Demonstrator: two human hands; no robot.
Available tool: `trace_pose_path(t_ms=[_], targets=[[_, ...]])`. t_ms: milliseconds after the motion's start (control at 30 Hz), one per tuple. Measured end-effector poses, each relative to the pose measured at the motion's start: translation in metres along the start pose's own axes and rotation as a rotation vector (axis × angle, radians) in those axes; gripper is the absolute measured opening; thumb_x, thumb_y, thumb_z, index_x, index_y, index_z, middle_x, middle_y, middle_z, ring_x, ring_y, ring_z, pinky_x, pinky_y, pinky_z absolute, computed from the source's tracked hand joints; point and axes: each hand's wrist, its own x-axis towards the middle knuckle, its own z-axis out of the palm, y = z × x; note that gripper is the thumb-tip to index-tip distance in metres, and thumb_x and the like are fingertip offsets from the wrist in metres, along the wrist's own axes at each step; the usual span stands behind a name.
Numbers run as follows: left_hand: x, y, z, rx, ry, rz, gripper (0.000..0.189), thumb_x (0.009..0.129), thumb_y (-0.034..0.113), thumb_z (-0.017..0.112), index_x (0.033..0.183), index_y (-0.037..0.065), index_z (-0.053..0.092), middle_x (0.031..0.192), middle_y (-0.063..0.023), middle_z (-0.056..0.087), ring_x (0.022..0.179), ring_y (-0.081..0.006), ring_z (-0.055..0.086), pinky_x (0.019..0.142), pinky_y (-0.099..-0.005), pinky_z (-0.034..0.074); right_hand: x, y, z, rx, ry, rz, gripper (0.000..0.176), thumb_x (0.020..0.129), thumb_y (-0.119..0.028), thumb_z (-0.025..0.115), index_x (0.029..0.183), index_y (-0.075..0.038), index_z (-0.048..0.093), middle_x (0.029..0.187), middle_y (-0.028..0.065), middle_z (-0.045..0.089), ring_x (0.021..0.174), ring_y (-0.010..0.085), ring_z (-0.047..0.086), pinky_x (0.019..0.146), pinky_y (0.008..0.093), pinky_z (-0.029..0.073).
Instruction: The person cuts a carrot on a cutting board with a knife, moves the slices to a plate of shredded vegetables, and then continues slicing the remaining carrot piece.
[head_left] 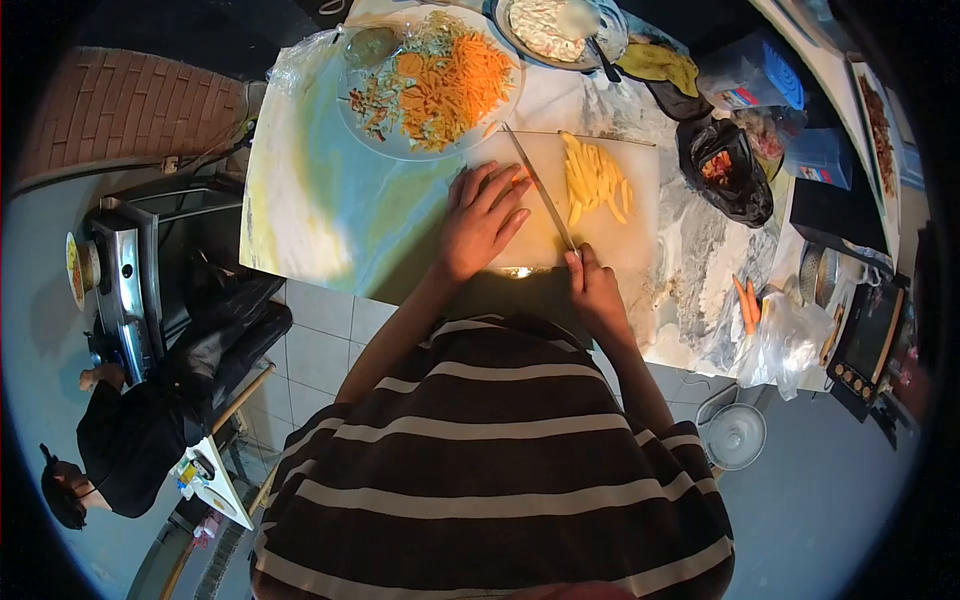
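On the pale cutting board, my left hand rests palm down with fingers bent, its fingertips on a small orange vegetable piece that they mostly cover. My right hand is closed around the handle of a long knife. The blade slants up and left across the board, just right of my left fingertips. Yellow cut sticks lie in a pile to the right of the knife, apart from both hands.
Beyond the board stands a large plate of shredded vegetables. A bowl of creamy white food sits behind it. To the right are a black plastic bag, carrots and a clear bag. Another person is at far left.
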Motion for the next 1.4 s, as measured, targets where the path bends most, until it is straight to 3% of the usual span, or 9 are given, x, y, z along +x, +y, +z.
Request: trace_pose_path(t_ms=[133, 333, 500, 567, 667, 933, 1200, 1400], targets=[[0.001, -0.001, 0.000, 0.013, -0.030, -0.008, 0.043, 0.089, 0.025, 0.064, 0.131, 0.014, 0.060, 0.141, -0.0015, 0.052, 0.130, -0.0300, 0.041, 0.109, -0.0490, 0.030, 0.001, -0.001, -0.001, -0.016, 0.003, -0.051, 0.039, 0.103, -0.032, 0.043, 0.120, 0.002, 0.051, 0.076, 0.0332, 0.061, 0.076, 0.0537, 0.059, 0.067, 0.0589, 0.045], [0.000, -0.001, 0.000, 0.005, -0.047, -0.012, 0.044, 0.089, 0.026, 0.064, 0.131, 0.013, 0.059, 0.142, -0.0009, 0.052, 0.131, -0.0295, 0.040, 0.110, -0.0495, 0.029, 0.002, -0.001, -0.004, -0.018, -0.044, 0.029, 0.041, 0.103, -0.033, 0.043, 0.120, 0.004, 0.051, 0.082, 0.0342, 0.062, 0.082, 0.0536, 0.060, 0.072, 0.0582, 0.046], [-0.002, -0.002, 0.000, -0.004, -0.046, -0.005, 0.044, 0.089, 0.025, 0.064, 0.131, 0.011, 0.059, 0.142, -0.0010, 0.052, 0.133, -0.0282, 0.039, 0.110, -0.0499, 0.028, -0.002, -0.005, -0.002, 0.026, -0.062, 0.073, 0.043, 0.104, -0.034, 0.041, 0.118, 0.005, 0.053, 0.084, 0.0341, 0.063, 0.084, 0.0528, 0.061, 0.073, 0.0565, 0.047], [-0.001, -0.004, 0.001, 0.016, -0.047, 0.000, 0.043, 0.091, 0.032, 0.063, 0.128, 0.011, 0.060, 0.141, 0.0002, 0.051, 0.134, -0.0269, 0.038, 0.111, -0.0516, 0.028, -0.003, -0.005, -0.001, 0.053, -0.055, 0.061, 0.043, 0.104, -0.034, 0.041, 0.119, 0.005, 0.052, 0.084, 0.0339, 0.063, 0.084, 0.0525, 0.061, 0.072, 0.0564, 0.047], [0.000, 0.000, -0.001, -0.011, -0.064, -0.021, 0.043, 0.090, 0.026, 0.064, 0.130, 0.011, 0.059, 0.142, -0.0004, 0.051, 0.135, -0.0280, 0.038, 0.111, -0.0507, 0.027, -0.010, -0.006, 0.000, 0.092, -0.059, 0.070, 0.044, 0.104, -0.035, 0.041, 0.119, 0.005, 0.052, 0.084, 0.0333, 0.063, 0.083, 0.0516, 0.061, 0.072, 0.0554, 0.046], [-0.001, -0.002, -0.001, 0.005, -0.058, -0.002, 0.043, 0.090, 0.027, 0.064, 0.129, 0.010, 0.059, 0.142, 0.0000, 0.051, 0.136, -0.0266, 0.038, 0.112, -0.0502, 0.025, -0.011, 0.004, 0.005, 0.210, -0.103, 0.064, 0.044, 0.105, -0.036, 0.041, 0.118, 0.004, 0.053, 0.086, 0.0311, 0.063, 0.081, 0.0484, 0.061, 0.070, 0.0503, 0.045], [-0.003, -0.002, -0.001, 0.006, -0.039, 0.019, 0.042, 0.090, 0.028, 0.063, 0.128, 0.010, 0.059, 0.142, -0.0007, 0.051, 0.136, -0.0261, 0.038, 0.113, -0.0479, 0.024, -0.010, -0.004, 0.000, 0.086, -0.018, 0.081, 0.051, 0.104, -0.037, 0.041, 0.127, 0.007, 0.051, 0.080, 0.0349, 0.062, 0.080, 0.0513, 0.062, 0.070, 0.0545, 0.047], [-0.003, -0.004, 0.000, 0.012, -0.010, 0.057, 0.043, 0.092, 0.033, 0.061, 0.127, 0.009, 0.060, 0.138, -0.0018, 0.053, 0.132, -0.0255, 0.041, 0.112, -0.0467, 0.028, -0.007, -0.012, 0.003, 0.060, -0.051, 0.054, 0.045, 0.104, -0.035, 0.041, 0.121, 0.005, 0.052, 0.078, 0.0338, 0.062, 0.079, 0.0528, 0.061, 0.068, 0.0557, 0.046]])
